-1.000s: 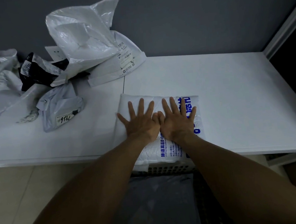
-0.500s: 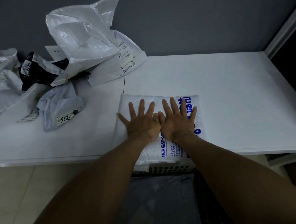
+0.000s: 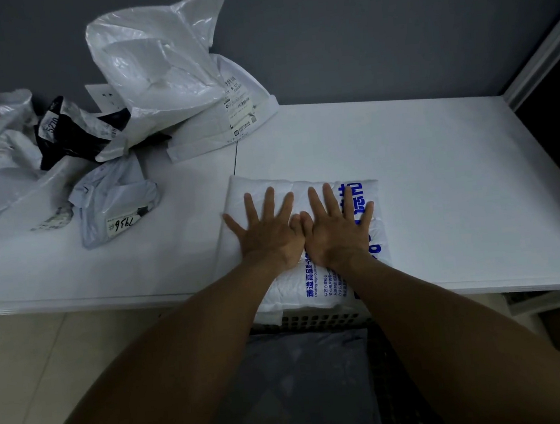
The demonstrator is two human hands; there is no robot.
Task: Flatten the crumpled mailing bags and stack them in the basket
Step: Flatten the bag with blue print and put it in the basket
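Pressing the white mailing bag [image 3: 320, 286] onto the worktop [image 3: 439, 179] with left hand [image 3: 268, 233] and right hand [image 3: 338, 230] spread flat, thumbs touching, to squeeze out creases. Set at the near edge, overhanging the basket [image 3: 316, 319] below, likely for an easy drop.

Seen in dim light from a head-worn camera: a person's bare left hand [image 3: 269, 238] and bare right hand [image 3: 337, 235], their backs marked by knuckles and faint tendon lines, with long, slender fingers [image 3: 269, 206]. The left forearm [image 3: 183, 358] and right forearm [image 3: 454, 331] are uncovered from wrist to the picture's lower edge, smooth-surfaced and looming broad near the wide-angle lens. Fingernail detail is too small to tell.
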